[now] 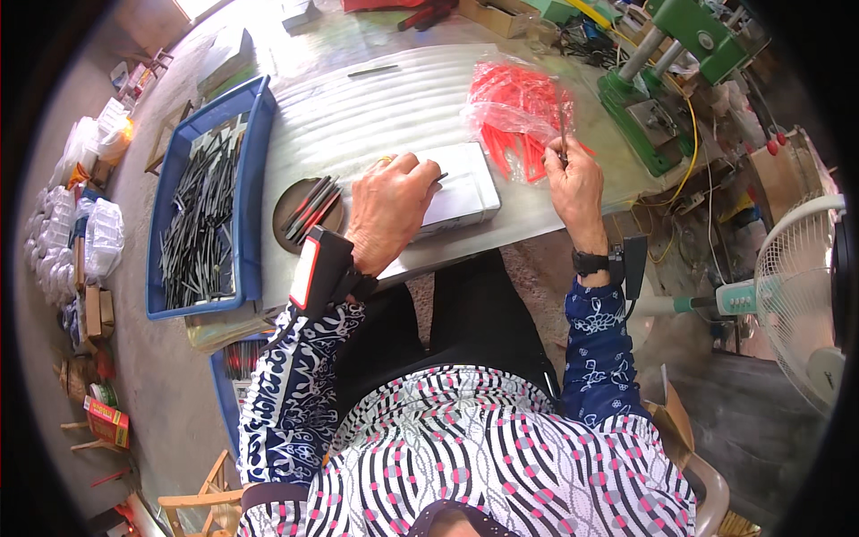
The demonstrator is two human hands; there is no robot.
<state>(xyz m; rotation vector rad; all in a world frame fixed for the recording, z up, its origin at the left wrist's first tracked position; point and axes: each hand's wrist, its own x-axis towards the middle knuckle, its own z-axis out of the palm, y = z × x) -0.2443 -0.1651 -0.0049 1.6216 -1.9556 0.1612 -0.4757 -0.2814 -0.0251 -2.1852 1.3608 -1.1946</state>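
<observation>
Patterned sleeves lead up to both hands. Left hand (391,208) rests curled on a white box (461,192), fingers pressed together around a thin dark stick (438,177). Right hand (574,179) pinches another thin stick (563,134) upright beside the bag of red plastic pieces (516,107). Far left sits a blue tray (253,179) of dark sticks.

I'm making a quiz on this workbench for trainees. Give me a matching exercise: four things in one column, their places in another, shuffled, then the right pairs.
Things:
1. blue tray
2. bag of red plastic pieces
3. white block
4. green press

Places:
A. under the left hand
B. at the table's far right corner
C. off the table's left edge, full of dark sticks
D. just beyond the right hand

Pairs: 1-C, 2-D, 3-A, 4-B
</observation>
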